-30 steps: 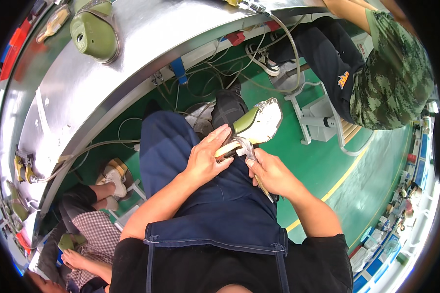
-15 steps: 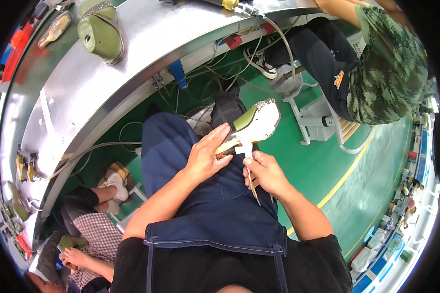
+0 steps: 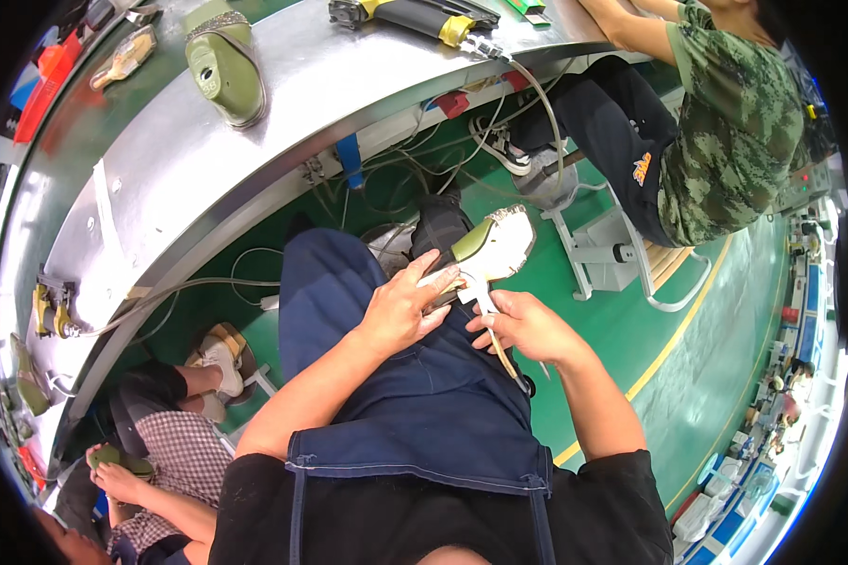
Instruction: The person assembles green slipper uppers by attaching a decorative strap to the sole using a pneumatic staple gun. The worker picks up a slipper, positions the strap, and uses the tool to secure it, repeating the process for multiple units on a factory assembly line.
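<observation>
Over my lap, my left hand holds a half-made shoe, its fingers spread along the heel end. White underside faces up, with a green upper showing along one side and a gathered edge at the toe. Close beside it, my right hand pinches a white strip that comes off the shoe's side. A narrow tan length with a dark end hangs below these fingers. One thin pointed tip also sticks out under the right hand; what it belongs to is hidden.
A metal bench curves along the left and top. On it stand a green shoe, a brush and a yellow-black air tool with a hose. Co-workers sit right, in camouflage, and lower left, in checks.
My right hand has shifted slightly up and right, drawing the strip with it. My left fingers have spread on the shoe. The view has moved a little, showing more of the air tool.
</observation>
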`<state>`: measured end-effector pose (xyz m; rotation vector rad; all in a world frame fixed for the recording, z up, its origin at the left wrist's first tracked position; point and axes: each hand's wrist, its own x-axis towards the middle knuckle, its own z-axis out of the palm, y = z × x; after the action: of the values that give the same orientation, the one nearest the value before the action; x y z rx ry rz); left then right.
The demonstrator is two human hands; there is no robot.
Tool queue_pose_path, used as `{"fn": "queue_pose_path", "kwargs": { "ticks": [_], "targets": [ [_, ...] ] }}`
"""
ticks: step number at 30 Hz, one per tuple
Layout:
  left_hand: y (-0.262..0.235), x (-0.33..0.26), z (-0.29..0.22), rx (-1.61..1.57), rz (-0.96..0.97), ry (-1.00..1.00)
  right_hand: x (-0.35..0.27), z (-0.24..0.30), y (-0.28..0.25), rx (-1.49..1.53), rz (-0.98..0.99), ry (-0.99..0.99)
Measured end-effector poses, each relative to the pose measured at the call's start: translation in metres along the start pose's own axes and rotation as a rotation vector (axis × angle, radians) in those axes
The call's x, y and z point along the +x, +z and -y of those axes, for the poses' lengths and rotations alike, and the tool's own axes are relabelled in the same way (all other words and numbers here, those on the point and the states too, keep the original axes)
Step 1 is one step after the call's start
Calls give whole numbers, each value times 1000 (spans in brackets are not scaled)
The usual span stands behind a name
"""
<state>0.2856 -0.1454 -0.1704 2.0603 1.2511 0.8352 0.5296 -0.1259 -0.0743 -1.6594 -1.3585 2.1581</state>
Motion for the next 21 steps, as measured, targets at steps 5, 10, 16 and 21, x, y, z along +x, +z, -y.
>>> {"fn": "queue_pose_path", "kwargs": {
  "ticks": [5,10,16,21],
  "targets": [
    [6,-4,-4,115,18,-20,-21,10,-18,-166,21,-10],
    [-7,1,-19,206,132,-115,-37,50,-32,-248,-80,-17],
    [-11,4,-24,247,145,-137,-6,140,-55,-824,-505,-496],
    [-3,-1,-23,254,52,-188,81,254,-70,-1025,-790,-975]
  ]
}}
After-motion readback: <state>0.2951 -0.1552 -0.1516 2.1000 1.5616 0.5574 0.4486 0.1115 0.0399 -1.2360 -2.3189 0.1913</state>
